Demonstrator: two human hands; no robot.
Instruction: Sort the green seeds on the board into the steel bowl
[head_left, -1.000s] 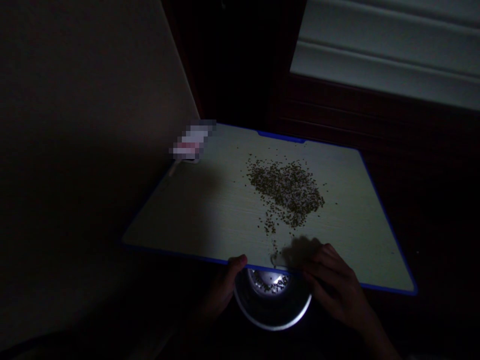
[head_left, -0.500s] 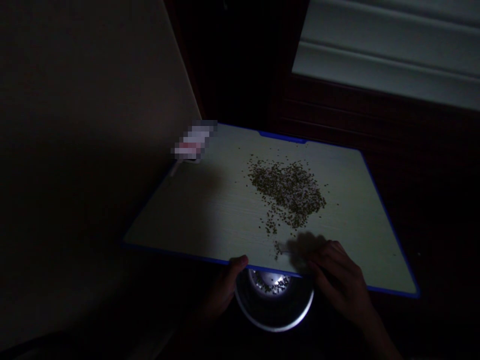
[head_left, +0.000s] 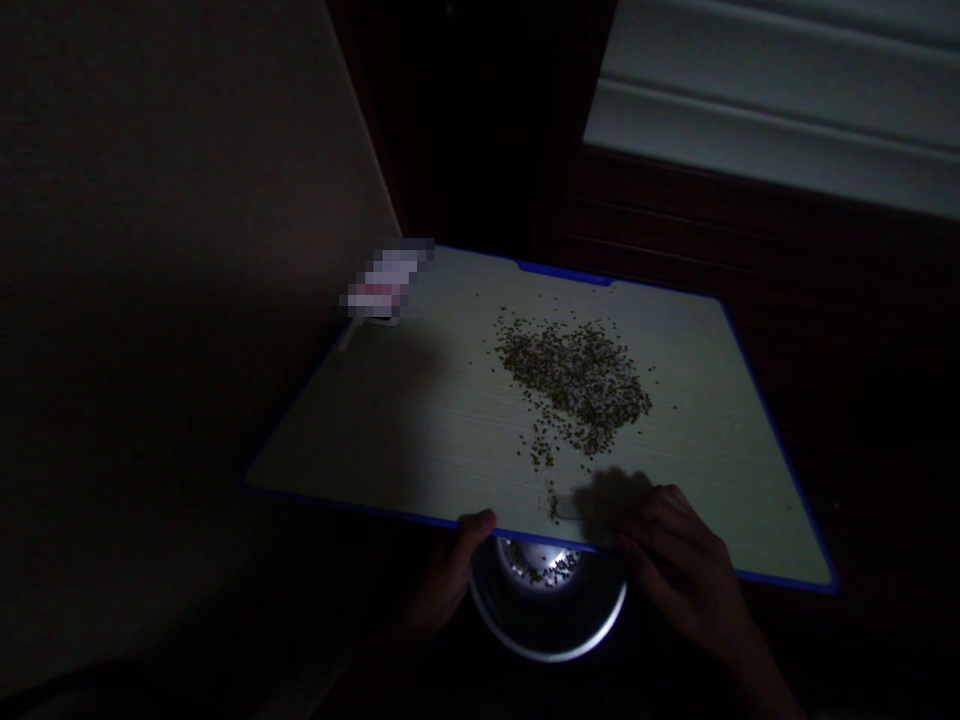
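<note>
A pale board with a blue rim (head_left: 375,505) lies lit in a dark room. A spread heap of small brown seeds (head_left: 577,375) sits on its middle, with a thin trail (head_left: 544,460) running toward the near edge. A round metal bowl (head_left: 547,625) with some seeds inside sits just under that edge. My left hand (head_left: 450,580) grips the bowl's left side, thumb on the board's rim. My right hand (head_left: 675,560) rests on the board's near edge, fingers curled on a small pale flat piece (head_left: 566,508) at the trail's end.
A small blurred white and red object (head_left: 382,285) lies at the board's far left corner. A plain wall (head_left: 150,250) rises to the left. Dark wood and a pale ribbed surface (head_left: 772,120) stand behind the board. Everything around the board is very dark.
My right hand slid a little away from the board's edge and to the right, then came slightly back. The pale piece moved with it. My left hand and the bowl stayed put.
</note>
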